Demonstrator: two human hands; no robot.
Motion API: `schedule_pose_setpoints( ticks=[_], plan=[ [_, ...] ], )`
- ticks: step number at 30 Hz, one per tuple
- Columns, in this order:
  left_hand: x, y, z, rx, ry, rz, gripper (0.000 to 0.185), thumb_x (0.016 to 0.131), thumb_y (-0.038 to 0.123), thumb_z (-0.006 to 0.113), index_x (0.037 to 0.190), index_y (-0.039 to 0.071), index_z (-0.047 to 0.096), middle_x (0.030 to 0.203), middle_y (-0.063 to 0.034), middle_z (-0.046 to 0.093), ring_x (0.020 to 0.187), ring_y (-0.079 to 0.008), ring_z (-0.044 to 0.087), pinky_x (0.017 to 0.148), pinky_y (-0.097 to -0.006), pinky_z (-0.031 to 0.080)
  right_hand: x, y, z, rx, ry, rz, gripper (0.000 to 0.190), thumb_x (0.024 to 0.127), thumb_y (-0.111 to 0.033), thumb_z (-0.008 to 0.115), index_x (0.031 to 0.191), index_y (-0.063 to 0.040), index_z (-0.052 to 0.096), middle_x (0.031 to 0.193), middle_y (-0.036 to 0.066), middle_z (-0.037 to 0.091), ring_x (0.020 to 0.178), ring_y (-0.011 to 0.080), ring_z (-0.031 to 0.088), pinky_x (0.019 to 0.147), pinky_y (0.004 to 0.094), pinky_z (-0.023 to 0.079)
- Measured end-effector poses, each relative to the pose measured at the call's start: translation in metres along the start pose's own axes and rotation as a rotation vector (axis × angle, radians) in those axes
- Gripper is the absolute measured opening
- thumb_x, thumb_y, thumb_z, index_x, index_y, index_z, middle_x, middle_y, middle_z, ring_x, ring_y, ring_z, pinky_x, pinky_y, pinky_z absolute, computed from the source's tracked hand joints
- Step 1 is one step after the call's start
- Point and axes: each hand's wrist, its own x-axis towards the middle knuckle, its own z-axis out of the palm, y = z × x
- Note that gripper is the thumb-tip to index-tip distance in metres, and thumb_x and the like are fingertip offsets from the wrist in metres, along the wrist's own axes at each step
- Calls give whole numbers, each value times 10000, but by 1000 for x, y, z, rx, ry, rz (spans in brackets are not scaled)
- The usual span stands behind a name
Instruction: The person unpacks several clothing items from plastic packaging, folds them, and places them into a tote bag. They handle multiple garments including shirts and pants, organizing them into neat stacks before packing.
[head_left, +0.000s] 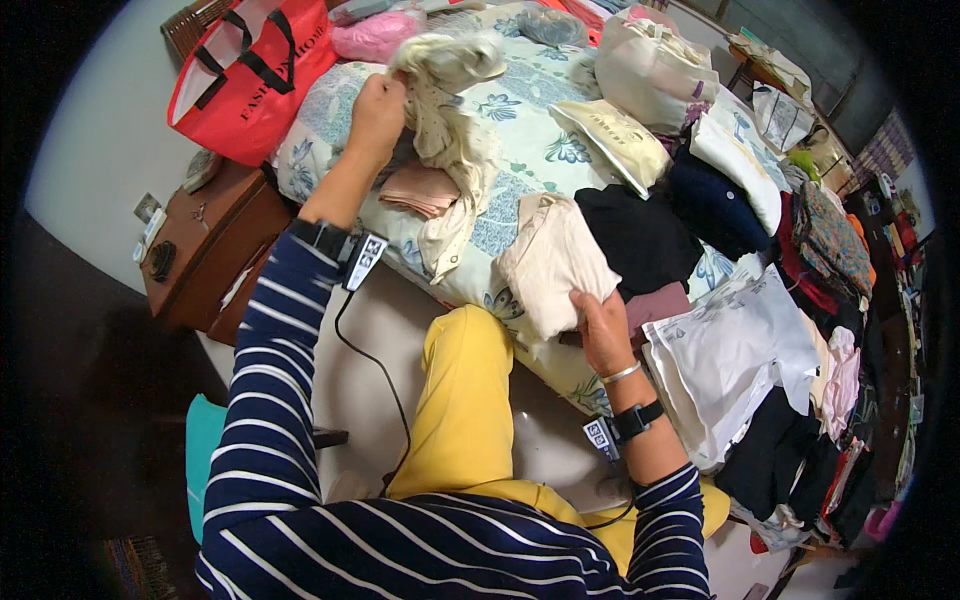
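Observation:
My left hand (377, 120) grips a bunched end of a cream garment with small dark dots (454, 142), held up over the bed's far-left part. Its lower end trails down onto the floral bedding (517, 112). Partly behind that cloth lies a folded peach cloth (420, 187). Near the bed's front edge, my right hand (604, 330) holds the lower right corner of a loosely folded pale pink garment (551, 262). A black garment (637, 236) and a mauve cloth (660, 306) lie just beyond and beside it.
A red tote bag (262, 90) stands at the left above a brown wooden cabinet (217, 232). A stuffed cream bag (656, 71) and a pale yellow packet (615, 142) sit farther back. White plastic bags (720, 360) and piled clothes (832, 240) crowd the right. A cable (375, 360) hangs from my left wrist.

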Motion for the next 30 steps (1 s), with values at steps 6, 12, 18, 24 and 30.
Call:
schedule_pose_setpoints(
  ticks=[6,12,18,24,30],
  plan=[
    [-106,62,-8,-941,-181,-309,283,1040,202,498,1220,4,591,1163,-120,659,1032,-239,649,930,-384,517,-9,-33,31,-7,-2,-241,369,943,-107,601,1295,-13,535,1088,15,642,900,89,601,782,242,491],
    [-231,65,41,-984,-419,-516,370,1048,251,481,1303,-8,554,1294,-120,619,1171,-215,602,1059,-387,468,-46,-5,53,-1,-170,-176,419,941,-59,609,1344,-10,503,1219,49,638,1068,136,611,946,294,485],
    [-251,62,57,-1031,-444,-776,586,1020,529,454,1371,67,535,1320,-91,625,1175,-217,619,1010,-396,513,-69,-7,23,182,-100,-191,467,926,-12,562,1379,20,450,1303,100,590,1155,183,592,989,317,479],
    [-222,109,95,-1081,-598,-590,956,818,814,462,1372,37,520,1321,-158,613,1191,-269,613,1036,-447,497,-30,-42,24,-101,5,-480,574,900,-76,714,1383,-51,405,1319,75,546,1190,171,547,1012,301,455],
    [-239,103,91,-109,-801,-6,1166,716,199,881,1567,45,98,1501,-176,427,1328,-274,463,1107,-360,381,-16,-50,3,207,-180,-276,465,963,-72,606,1397,-79,441,1268,84,589,1140,196,608,945,334,542]
  ],
)
